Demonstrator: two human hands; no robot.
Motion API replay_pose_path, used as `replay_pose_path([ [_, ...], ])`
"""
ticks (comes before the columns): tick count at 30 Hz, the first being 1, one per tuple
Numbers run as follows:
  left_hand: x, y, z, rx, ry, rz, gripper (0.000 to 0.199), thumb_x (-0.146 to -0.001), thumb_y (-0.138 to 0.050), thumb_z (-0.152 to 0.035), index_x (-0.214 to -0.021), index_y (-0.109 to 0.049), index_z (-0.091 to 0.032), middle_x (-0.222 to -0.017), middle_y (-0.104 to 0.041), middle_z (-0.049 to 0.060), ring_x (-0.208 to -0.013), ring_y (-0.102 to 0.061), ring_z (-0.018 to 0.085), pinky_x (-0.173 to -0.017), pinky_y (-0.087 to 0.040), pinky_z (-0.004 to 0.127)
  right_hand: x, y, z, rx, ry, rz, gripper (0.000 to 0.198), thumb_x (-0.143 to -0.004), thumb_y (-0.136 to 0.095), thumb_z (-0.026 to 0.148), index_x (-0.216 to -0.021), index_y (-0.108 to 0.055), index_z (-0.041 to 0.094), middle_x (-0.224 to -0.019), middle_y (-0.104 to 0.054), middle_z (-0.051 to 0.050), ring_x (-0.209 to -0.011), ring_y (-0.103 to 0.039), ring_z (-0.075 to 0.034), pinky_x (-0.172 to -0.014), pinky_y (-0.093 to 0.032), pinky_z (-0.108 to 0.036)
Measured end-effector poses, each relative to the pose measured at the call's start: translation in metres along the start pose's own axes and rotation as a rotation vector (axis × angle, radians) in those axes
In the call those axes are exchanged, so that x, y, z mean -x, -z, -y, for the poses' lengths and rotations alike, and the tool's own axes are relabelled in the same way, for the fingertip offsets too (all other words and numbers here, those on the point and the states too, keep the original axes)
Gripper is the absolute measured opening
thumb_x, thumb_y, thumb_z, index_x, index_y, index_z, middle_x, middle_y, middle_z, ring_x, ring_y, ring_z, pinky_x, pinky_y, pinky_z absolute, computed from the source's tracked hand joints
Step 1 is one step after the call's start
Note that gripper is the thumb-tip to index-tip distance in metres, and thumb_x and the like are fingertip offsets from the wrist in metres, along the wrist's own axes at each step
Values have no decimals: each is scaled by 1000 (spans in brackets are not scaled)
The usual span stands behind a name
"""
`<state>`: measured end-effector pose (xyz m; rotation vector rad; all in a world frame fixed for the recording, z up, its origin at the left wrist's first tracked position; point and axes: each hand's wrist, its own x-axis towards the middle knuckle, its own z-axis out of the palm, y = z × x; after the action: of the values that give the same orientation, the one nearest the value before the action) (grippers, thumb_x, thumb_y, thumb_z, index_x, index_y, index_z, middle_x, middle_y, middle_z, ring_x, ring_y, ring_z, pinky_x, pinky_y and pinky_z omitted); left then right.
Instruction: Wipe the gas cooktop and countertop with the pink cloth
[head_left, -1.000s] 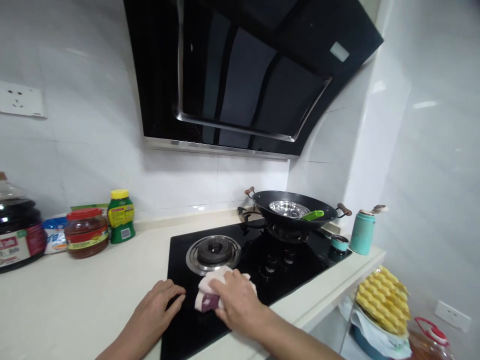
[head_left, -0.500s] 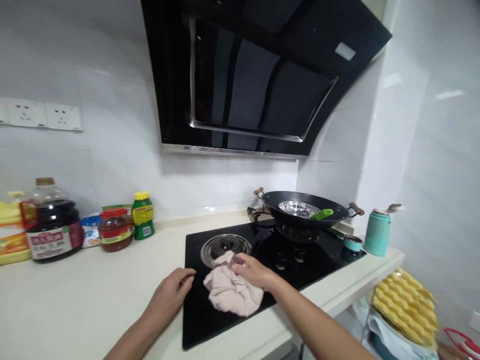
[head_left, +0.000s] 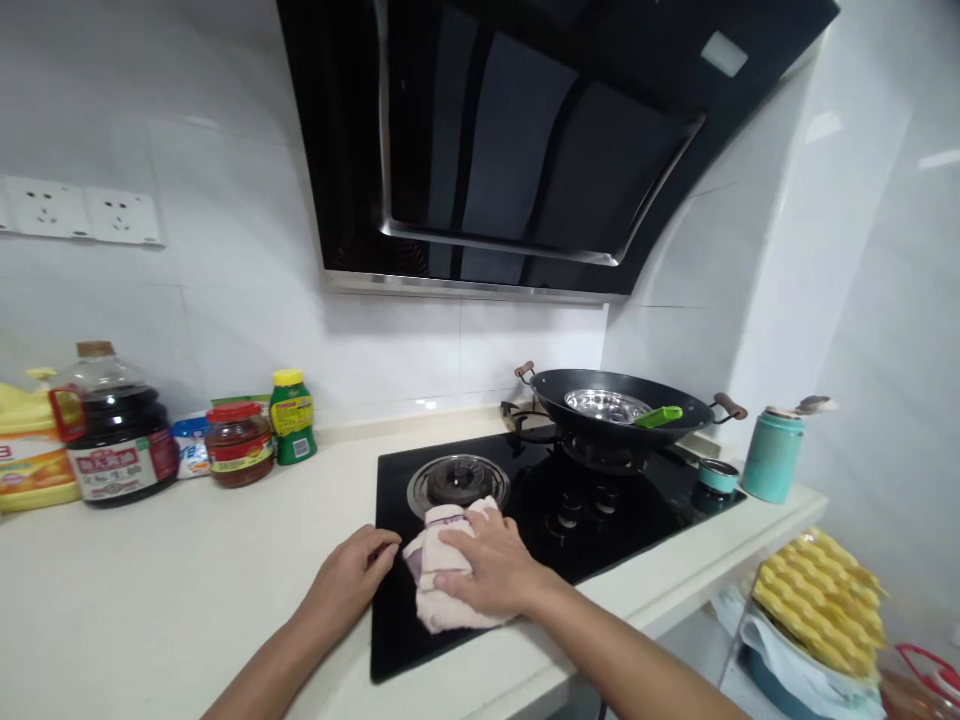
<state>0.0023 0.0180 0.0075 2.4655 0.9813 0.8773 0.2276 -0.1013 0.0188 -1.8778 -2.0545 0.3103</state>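
Observation:
My right hand presses a pale pink cloth onto the black glass stove top. Its thumb and fingers spread over the folded cloth and grip it from above. Just behind the cloth is the round left burner with its metal ring. My left hand rests at the stove's left edge, on the counter side. Its fingers are loosely bent, the thumb is a little apart, and nothing shows in it.
A black wok with a metal bowl and a green-handled tool sits on the right burner. Bottles and jars, including a dark sauce bottle, line the wall. A teal jar stands right. The range hood overhangs.
The bunched cloth now lies flatter and folded under my right hand, which has gone from pinching it to spreading over it. My left hand stays by the stove edge. The view has shifted slightly.

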Motion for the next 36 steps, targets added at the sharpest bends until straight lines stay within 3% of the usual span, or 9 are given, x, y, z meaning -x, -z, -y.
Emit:
replay_pose_path([
  [4, 0, 0, 2, 15, -19, 28, 34, -93, -47, -44, -93, -75, -24, -93, -74, 4, -91, -69, 23, -84, -53, 35, 8, -9, 32, -37, 118, 48, 81, -83, -43, 85, -148, -44, 37, -160, -32, -12, -148, -13, -48, -113, -12, -70],
  [8, -1, -1, 10, 23, -12, 18, 34, -92, -49, -46, -94, -75, -25, -95, -75, 4, -92, -69, 23, -84, -54, 35, 12, -11, 42, -1, 295, -11, 76, -84, -48, 81, -140, -52, 31, -148, -46, -15, -139, -33, -43, -110, -25, -64],
  [11, -1, -1, 15, 14, -4, 12, 34, -92, -49, -47, -95, -76, -26, -96, -75, 4, -93, -70, 24, -85, -55, 35, 12, -7, 26, 47, 316, -70, 69, -85, -51, 77, -133, -57, 28, -136, -55, -13, -131, -43, -36, -111, -29, -58],
  [16, 4, -2, 13, -3, -11, 18, 35, -94, -48, -47, -97, -76, -27, -96, -75, 4, -91, -71, 24, -83, -57, 34, 1, 6, -28, 271, 16, -152, 46, -99, -40, 49, -129, -58, 20, -132, -59, -16, -127, -48, -33, -112, -28, -53],
  [20, 5, -3, 9, -18, -33, 14, 34, -92, -49, -47, -93, -76, -27, -90, -74, 3, -85, -71, 23, -79, -58, 34, -23, 20, -67, 362, -195, -166, 48, -99, -38, 33, -138, -52, 8, -137, -56, -26, -139, -36, -40, -114, -18, -61],
  [23, 4, -3, 8, -21, -38, 17, 33, -92, -49, -47, -92, -75, -27, -88, -73, 3, -84, -71, 23, -79, -57, 33, -49, 39, -89, 368, -256, -107, 42, -99, -48, 36, -136, -55, 17, -137, -58, -18, -139, -39, -38, -113, -23, -63],
  [29, 2, 0, 9, -27, -32, 39, 32, -92, -48, -45, -95, -74, -26, -88, -72, 3, -84, -70, 23, -77, -57, 33, -86, 79, -137, 310, -390, -48, 39, -96, -63, 42, -128, -60, 20, -134, -58, -9, -116, -60, -25, -99, -51, -49],
  [33, 0, -1, 13, -39, -42, 53, 34, -92, -48, -47, -95, -74, -25, -89, -71, 4, -84, -70, 23, -77, -57, 34, -85, 93, -162, 254, -483, -76, 41, -96, -63, 41, -131, -57, 20, -135, -58, -10, -115, -60, -25, -96, -53, -49],
  [36, 0, -3, 15, -39, -52, 59, 34, -92, -49, -48, -95, -74, -25, -90, -71, 4, -84, -70, 23, -77, -56, 33, -70, 104, -174, 182, -477, -7, 40, -97, -61, 42, -130, -58, 20, -131, -60, -10, -110, -62, -23, -93, -55, -45],
])
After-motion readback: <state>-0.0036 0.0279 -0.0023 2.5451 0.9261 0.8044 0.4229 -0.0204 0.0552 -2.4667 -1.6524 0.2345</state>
